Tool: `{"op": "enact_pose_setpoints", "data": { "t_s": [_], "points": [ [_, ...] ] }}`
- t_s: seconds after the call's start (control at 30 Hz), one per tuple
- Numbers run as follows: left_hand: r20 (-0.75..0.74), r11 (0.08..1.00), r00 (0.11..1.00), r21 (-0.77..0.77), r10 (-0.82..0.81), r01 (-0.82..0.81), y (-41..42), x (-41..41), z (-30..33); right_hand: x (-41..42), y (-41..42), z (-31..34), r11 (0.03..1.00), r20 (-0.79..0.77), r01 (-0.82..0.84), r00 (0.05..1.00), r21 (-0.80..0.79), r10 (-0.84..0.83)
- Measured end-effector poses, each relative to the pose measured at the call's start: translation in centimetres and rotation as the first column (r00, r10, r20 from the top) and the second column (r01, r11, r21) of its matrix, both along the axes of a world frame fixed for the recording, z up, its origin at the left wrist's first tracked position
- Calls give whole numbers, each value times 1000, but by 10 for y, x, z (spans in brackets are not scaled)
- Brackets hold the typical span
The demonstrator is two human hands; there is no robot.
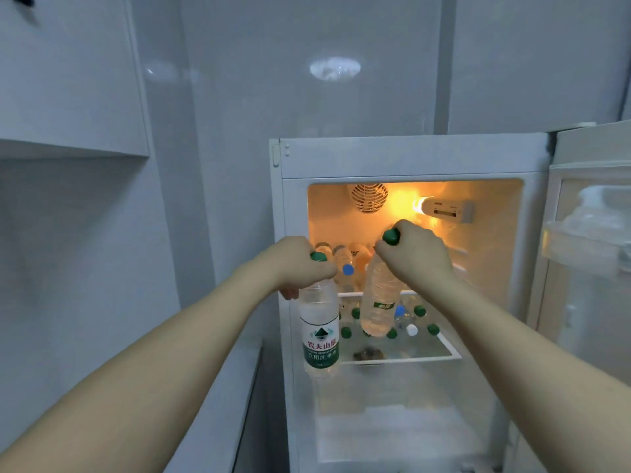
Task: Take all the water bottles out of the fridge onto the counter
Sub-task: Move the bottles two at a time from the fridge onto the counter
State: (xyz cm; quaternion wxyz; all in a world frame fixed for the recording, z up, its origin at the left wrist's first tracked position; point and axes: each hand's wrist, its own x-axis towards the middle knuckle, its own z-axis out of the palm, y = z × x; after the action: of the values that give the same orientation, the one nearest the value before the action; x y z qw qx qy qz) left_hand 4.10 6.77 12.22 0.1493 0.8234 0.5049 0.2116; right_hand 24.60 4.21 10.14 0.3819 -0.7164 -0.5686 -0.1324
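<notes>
The fridge (409,158) stands open with its lamp lit. My left hand (297,264) grips the neck of a green-capped water bottle (319,329) with a green label, hanging upright in front of the fridge's left edge. My right hand (416,254) grips another green-capped bottle (379,298) by its neck, tilted, just in front of the upper shelf. Several more bottles (348,264) stand at the back of the upper shelf. Below, several bottles with green, blue and white caps (420,310) stand on the glass shelf (440,356).
The fridge door (587,268) is swung open on the right, with clear door bins. A grey counter edge (218,397) runs along the lower left beside the fridge. White wall cabinets (68,80) hang at the upper left. A small dark object (367,354) lies on the glass shelf.
</notes>
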Motion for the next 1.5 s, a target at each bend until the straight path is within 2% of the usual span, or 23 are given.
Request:
{"op": "enact_pose_setpoints", "data": {
  "t_s": [0.1,0.2,0.3,0.43,0.63,0.73,0.8,0.87,1.0,1.07,1.13,1.3,1.5],
  "points": [
    [-2,998,999,-48,50,-50,-29,-32,-21,-26,-24,-8,981,-57,-71,996,-181,61],
    [31,988,990,-73,139,-136,-63,-71,-62,-56,-48,-40,931,-141,-212,974,-297,176],
    [9,968,971,-87,237,-236,-98,-103,-106,-82,-68,-77,869,-228,-332,938,-366,262],
    [-3,904,907,-86,420,-419,-142,-132,-156,-111,-83,-114,779,-258,-461,886,-424,385],
    [-2,709,714,-112,700,-696,-217,-158,-218,-156,-105,-163,628,-272,-596,797,-501,540],
    [29,599,601,-139,799,-789,-264,-168,-241,-180,-124,-197,517,-295,-662,726,-542,621],
    [17,493,495,-139,868,-859,-310,-177,-258,-203,-147,-223,417,-312,-705,659,-573,685],
    [21,443,444,-124,896,-888,-348,-182,-269,-219,-168,-240,354,-344,-735,613,-578,712],
    [-6,303,306,-121,952,-945,-427,-193,-275,-263,-223,-266,142,-439,-794,465,-591,769],
    [-19,236,240,-130,970,-963,-461,-196,-276,-280,-249,-270,77,-462,-807,411,-586,786],
    [-14,136,139,-124,990,-983,-509,-201,-277,-302,-286,-271,-7,-464,-815,322,-580,825],
    [25,-40,-45,-171,999,-984,-614,-209,-280,-339,-377,-264,-139,-433,-820,143,-555,890],
    [59,-154,-168,-190,984,-970,-742,-203,-273,-368,-500,-250,-234,-399,-796,10,-558,917]
  ]
}}
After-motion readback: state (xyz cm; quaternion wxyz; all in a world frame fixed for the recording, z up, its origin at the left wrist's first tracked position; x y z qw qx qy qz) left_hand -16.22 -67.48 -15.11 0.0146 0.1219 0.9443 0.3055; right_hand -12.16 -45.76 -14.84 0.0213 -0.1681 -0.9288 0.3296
